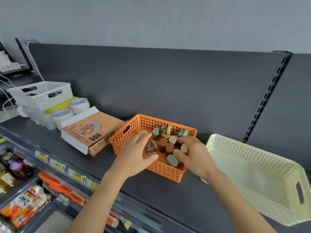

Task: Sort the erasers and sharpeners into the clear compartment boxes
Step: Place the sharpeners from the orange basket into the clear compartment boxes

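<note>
A dark shop shelf (168,199) carries an orange basket (166,172) at centre frame, heaped with small erasers and sharpeners (168,145) in brown, tan and mint. Both hands reach in: the left grip (134,153) cups a clear-cased piece (150,147), and the right grip (195,157) pinches a tan-topped one (184,148). This looks like the picking stage. Next, each piece needs lifting out and carrying to a clear box, perhaps the clear plastic (38,118) at frame left.

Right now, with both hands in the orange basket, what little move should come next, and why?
Probably lift the tan piece that the right hand pinches up and out of the orange basket. Its fingers curl round that piece, and the basket holds a crowded mix of small pieces, not yet sorted.
</note>
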The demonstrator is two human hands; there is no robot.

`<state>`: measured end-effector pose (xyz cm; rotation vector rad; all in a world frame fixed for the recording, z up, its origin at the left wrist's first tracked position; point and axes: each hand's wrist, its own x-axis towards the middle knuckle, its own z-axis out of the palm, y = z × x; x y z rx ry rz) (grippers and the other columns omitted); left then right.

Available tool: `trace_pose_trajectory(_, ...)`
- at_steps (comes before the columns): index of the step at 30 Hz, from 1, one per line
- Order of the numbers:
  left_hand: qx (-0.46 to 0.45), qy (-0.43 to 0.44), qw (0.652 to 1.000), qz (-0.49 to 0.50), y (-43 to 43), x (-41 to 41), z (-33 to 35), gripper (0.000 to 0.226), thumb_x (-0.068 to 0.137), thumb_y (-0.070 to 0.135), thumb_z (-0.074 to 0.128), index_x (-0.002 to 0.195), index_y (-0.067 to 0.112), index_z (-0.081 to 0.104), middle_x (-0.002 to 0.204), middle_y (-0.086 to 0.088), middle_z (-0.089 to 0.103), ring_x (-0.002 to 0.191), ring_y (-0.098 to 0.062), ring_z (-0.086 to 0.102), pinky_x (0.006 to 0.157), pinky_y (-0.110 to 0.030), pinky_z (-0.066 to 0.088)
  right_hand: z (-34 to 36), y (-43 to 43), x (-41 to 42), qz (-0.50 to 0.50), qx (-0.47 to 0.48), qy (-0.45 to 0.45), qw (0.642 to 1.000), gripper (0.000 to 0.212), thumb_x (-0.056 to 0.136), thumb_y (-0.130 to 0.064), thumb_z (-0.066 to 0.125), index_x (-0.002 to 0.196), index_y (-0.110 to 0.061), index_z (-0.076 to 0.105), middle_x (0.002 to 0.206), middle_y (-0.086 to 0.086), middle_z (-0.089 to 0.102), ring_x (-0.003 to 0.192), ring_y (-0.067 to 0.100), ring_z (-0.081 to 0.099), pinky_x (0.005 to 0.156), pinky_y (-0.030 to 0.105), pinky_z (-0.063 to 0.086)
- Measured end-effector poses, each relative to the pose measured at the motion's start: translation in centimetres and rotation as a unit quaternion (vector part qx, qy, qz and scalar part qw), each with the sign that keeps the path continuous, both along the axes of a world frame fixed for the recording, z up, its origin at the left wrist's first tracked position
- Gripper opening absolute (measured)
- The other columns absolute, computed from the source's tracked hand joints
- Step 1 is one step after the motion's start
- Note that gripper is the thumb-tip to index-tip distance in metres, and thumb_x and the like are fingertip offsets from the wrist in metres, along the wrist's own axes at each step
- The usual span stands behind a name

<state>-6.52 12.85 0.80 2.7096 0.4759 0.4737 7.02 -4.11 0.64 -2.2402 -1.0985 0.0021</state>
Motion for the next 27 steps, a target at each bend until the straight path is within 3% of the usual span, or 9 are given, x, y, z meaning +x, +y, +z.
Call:
trace_pose_trajectory(6,0.014,0.039,0.999,-0.014,3.1,3.3,-0.4,0.072,0.086,0.049,0.059,0.147,0.027,0.029,0.151,0.011,0.026,0.138,-0.007,0.026,0.112,-0.03,0.03,-0.7,2.3,1.7,0.015,-0.01,-0.004,1.0,0.053,0.089,-0.034,0.059,0.138,-0.019,0.046,0.144,-0.002,0.043,0.13,0.014,0.042,0.101,0.02,0.036)
trace_pose_trajectory(14,-0.025,0.131,0.991,-0.011,7.4,7.2,-1.8,0.081,0.08,0.05,0.067,0.147,0.034,0.026,0.156,0.011,0.012,0.143,-0.014,0.016,0.113,-0.039,0.03,-1.1,4.8,3.0,0.028,-0.067,0.017,0.997,0.057,0.089,-0.033,0.06,0.141,-0.018,0.041,0.15,0.002,0.033,0.123,0.017,0.049,0.096,0.019,0.038)
trace_pose_trajectory(20,-0.072,0.197,0.978,-0.021,10.0,9.1,-3.1,0.088,0.069,0.05,0.077,0.144,0.039,0.03,0.158,0.01,-0.001,0.146,-0.021,0.006,0.113,-0.045,0.026,-1.6,6.5,2.9,0.0,-0.084,0.02,0.996,0.055,0.089,-0.034,0.061,0.14,-0.021,0.042,0.145,0.0,0.038,0.121,0.016,0.05,0.096,0.02,0.041)
trace_pose_trajectory(27,-0.063,0.262,0.96,-0.072,10.6,10.4,-4.0,0.07,0.064,0.053,0.079,0.122,0.021,0.055,0.145,0.007,0.019,0.127,-0.016,0.036,0.102,-0.033,0.04,-1.8,7.9,3.1,-0.031,-0.104,0.031,0.994,0.056,0.089,-0.031,0.062,0.14,-0.019,0.042,0.145,0.002,0.038,0.119,0.018,0.053,0.094,0.022,0.044)
